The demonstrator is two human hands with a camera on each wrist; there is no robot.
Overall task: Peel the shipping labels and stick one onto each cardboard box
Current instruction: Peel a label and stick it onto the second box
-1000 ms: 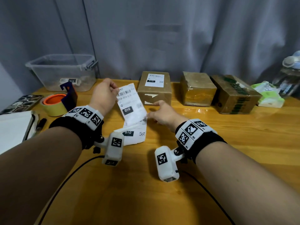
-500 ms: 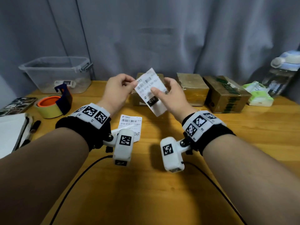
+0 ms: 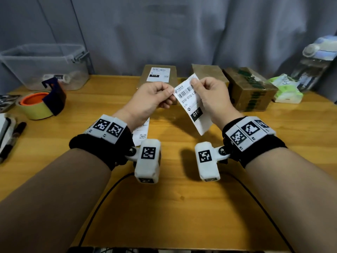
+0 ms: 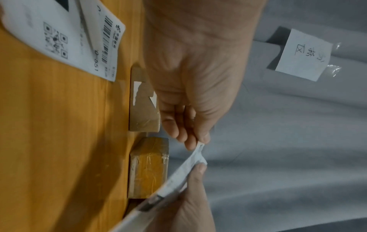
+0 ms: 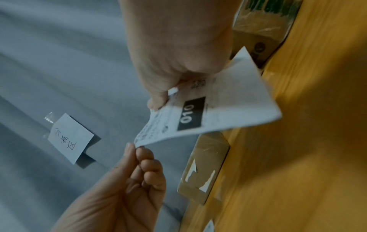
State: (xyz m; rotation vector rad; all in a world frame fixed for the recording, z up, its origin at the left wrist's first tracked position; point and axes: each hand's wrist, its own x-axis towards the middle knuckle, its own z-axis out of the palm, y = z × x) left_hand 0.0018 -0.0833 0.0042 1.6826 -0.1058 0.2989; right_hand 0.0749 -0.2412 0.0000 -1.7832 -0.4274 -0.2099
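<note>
Both hands hold one white shipping label (image 3: 193,105) in the air above the table. My left hand (image 3: 155,99) pinches its upper left corner; my right hand (image 3: 209,95) pinches its top edge. The label (image 5: 208,113) carries a barcode and a black "010" patch. Three cardboard boxes stand at the back: the left box (image 3: 158,73) bears a label on top, the middle box (image 3: 209,70) is partly hidden by my right hand, and the right box (image 3: 249,88) has green print. More labels (image 4: 65,39) lie on the table under my left wrist.
A clear plastic bin (image 3: 43,64) stands at the back left, with a tape roll (image 3: 38,105) in front of it. A pen (image 3: 12,137) and notebook lie at the left edge. A tissue pack (image 3: 286,88) and bottle (image 3: 317,59) sit at the far right. A grey curtain hangs behind.
The label came up off the pile on the table into the air. My right hand joined the left on it, and both hands now pinch its top end.
</note>
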